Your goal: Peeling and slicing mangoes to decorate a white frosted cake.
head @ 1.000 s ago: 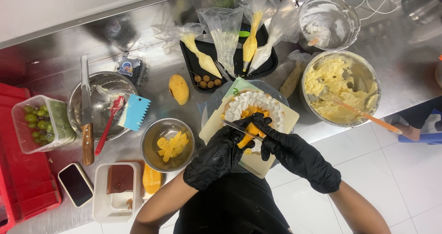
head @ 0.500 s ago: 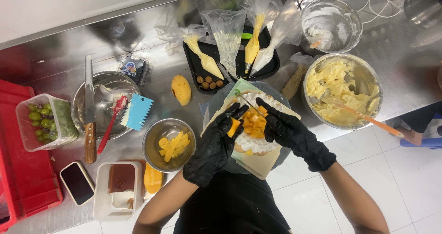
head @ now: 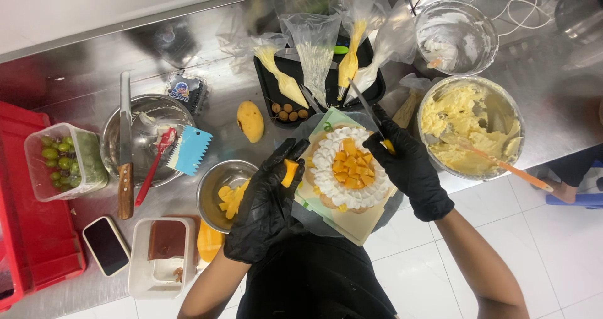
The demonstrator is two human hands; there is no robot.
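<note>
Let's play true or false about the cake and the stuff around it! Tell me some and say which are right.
1. The left hand holds a mango piece. True.
2. The cake has strawberries on top. False: mango cubes sit in a ring of white cream.
3. The right hand holds a knife. True.
4. Both hands are bare. False: both wear black gloves.
5. The grapes are in a metal bowl. False: they are in a clear plastic tub.
</note>
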